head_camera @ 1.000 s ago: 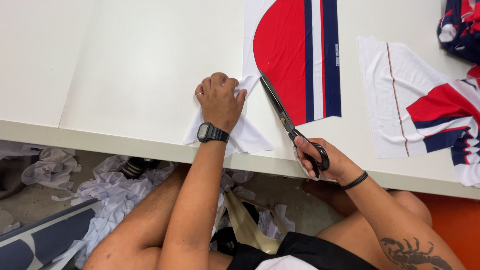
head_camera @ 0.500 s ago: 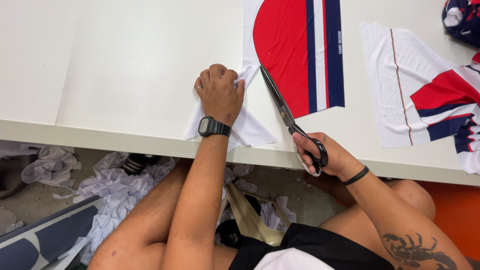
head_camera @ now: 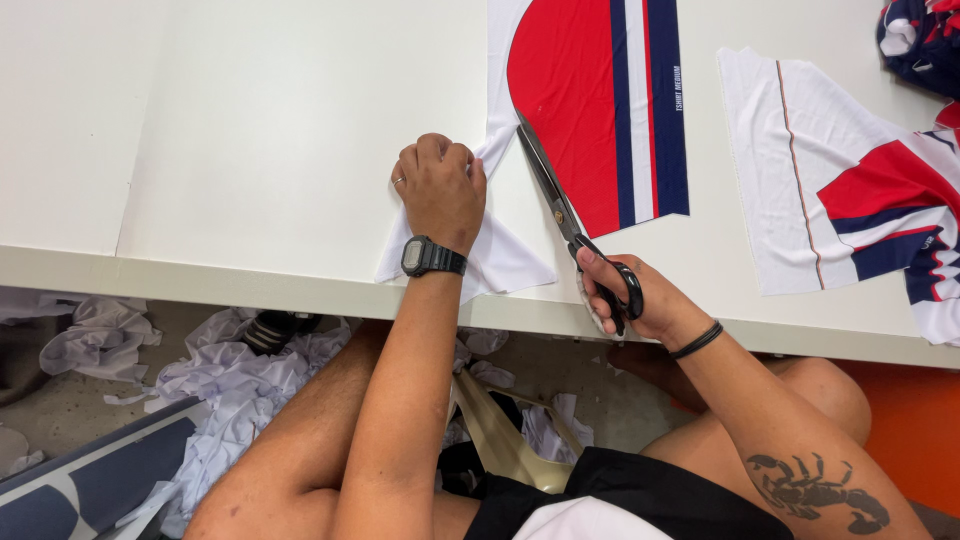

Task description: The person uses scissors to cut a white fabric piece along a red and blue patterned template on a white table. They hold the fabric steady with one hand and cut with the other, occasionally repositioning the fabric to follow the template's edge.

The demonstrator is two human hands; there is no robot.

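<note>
My right hand [head_camera: 632,298] grips the black handles of large metal scissors [head_camera: 560,205] near the table's front edge. The blades point up and left into a printed fabric panel [head_camera: 600,110], red with white and navy stripes, cutting along the red curved edge. My left hand [head_camera: 438,190], with a ring and a black wristwatch, presses down on the white offcut strip [head_camera: 500,255] of that fabric, left of the blades. The strip hangs a little over the table edge.
The white table [head_camera: 230,130] spans the view. Another printed panel [head_camera: 850,190], white with red and navy, lies at the right, and bunched fabric [head_camera: 915,40] sits at the top right corner. White fabric scraps [head_camera: 220,380] litter the floor under the table by my legs.
The scissors have advanced slightly further up along the red curve. My left hand stays pressed on the white strip; the view has shifted a little.
</note>
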